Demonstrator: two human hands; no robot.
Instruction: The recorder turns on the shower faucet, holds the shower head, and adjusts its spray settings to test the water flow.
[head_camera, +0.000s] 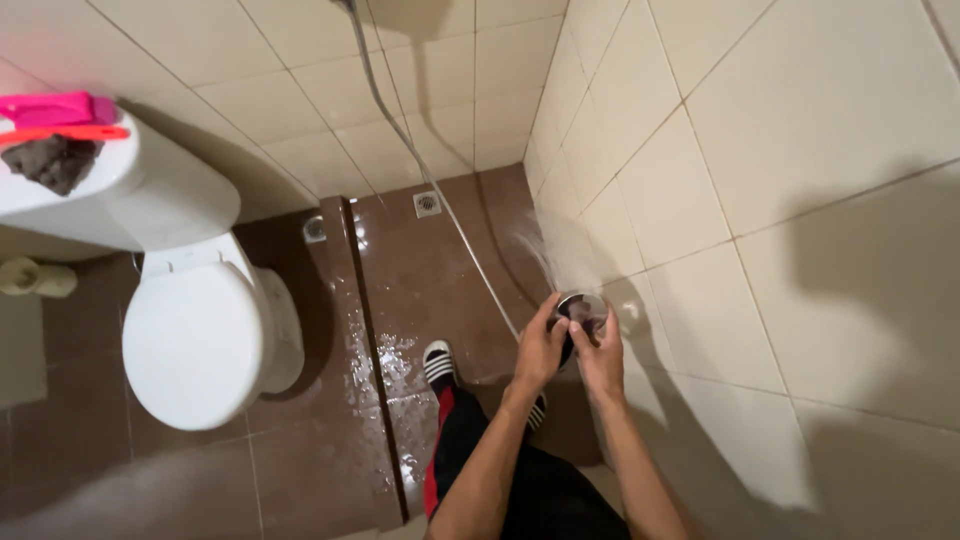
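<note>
Left hand (540, 350) and right hand (603, 358) both clasp the round shower head (582, 308) between them, spraying the tiled wall (800, 200).

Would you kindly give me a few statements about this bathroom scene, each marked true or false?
1. Both hands hold the shower head. True: left hand and right hand grip it.
2. The toilet lid is up. False: it is shut.
3. Water sprays onto the tiled wall. True.
4. The floor is dry. False: wet patches glisten on it.
5. A pink item lies on the cistern. True.
</note>
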